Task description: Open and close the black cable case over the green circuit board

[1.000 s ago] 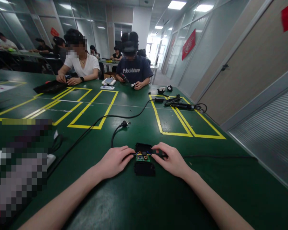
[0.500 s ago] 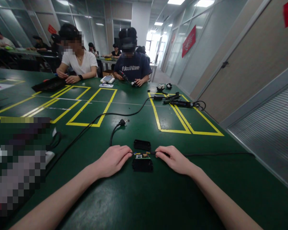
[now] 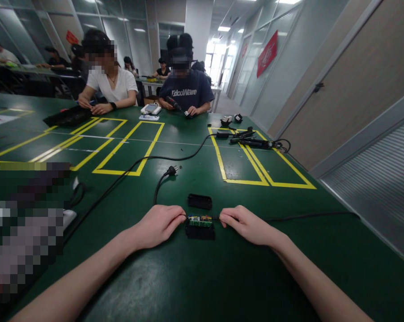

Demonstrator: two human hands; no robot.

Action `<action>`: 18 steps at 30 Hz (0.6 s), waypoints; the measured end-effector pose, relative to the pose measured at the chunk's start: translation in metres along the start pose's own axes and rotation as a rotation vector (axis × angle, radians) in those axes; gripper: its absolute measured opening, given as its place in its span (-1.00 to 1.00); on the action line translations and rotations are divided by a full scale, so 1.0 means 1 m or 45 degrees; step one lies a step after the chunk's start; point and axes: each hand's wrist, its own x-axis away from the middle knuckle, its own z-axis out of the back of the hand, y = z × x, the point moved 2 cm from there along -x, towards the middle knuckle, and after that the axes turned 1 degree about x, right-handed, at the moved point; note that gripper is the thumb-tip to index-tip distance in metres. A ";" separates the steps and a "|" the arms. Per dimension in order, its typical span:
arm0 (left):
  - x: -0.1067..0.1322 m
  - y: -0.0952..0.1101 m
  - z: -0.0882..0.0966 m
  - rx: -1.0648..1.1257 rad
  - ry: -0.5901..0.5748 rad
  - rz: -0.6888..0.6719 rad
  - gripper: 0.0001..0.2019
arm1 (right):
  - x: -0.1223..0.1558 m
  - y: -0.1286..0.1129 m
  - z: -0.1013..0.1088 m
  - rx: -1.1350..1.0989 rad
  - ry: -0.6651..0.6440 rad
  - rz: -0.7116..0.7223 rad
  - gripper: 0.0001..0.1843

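A small green circuit board (image 3: 201, 221) with wires at both ends sits between my hands, tilted above a black plastic case half (image 3: 200, 232). My left hand (image 3: 163, 225) pinches the cable at the board's left end. On the other side, my right hand (image 3: 244, 224) is closed on the black cable (image 3: 305, 217) that runs off to the right. Just beyond the board lies the second black case half (image 3: 199, 201). From behind my left hand a short cord curves up to a black power plug (image 3: 171, 171). My fingertips hide the gripped cable parts.
A long black cable (image 3: 148, 158) crosses the green table to an adapter (image 3: 223, 134) near a heap of black parts (image 3: 255, 142). Yellow tape outlines (image 3: 116, 172) mark the tabletop. Two people sit opposite, one with a screwdriver-like tool (image 3: 175, 104).
The board has turned, so more of its green face shows, and it sits slightly lower against the near case half. My right hand has shifted a little to the right.
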 end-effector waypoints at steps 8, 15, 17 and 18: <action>0.001 -0.001 -0.001 0.033 0.012 -0.012 -0.77 | 0.000 0.011 -0.004 -0.090 0.046 -0.041 -0.63; 0.001 -0.004 -0.003 -0.017 0.006 -0.030 -0.84 | -0.002 0.015 -0.007 -0.100 0.037 -0.035 -0.64; 0.001 -0.004 -0.003 -0.036 0.020 -0.043 -0.84 | -0.003 0.014 -0.006 -0.083 0.047 -0.023 -0.62; 0.001 -0.004 -0.003 -0.040 0.026 -0.051 -0.84 | -0.003 0.014 -0.007 -0.067 0.054 -0.015 -0.61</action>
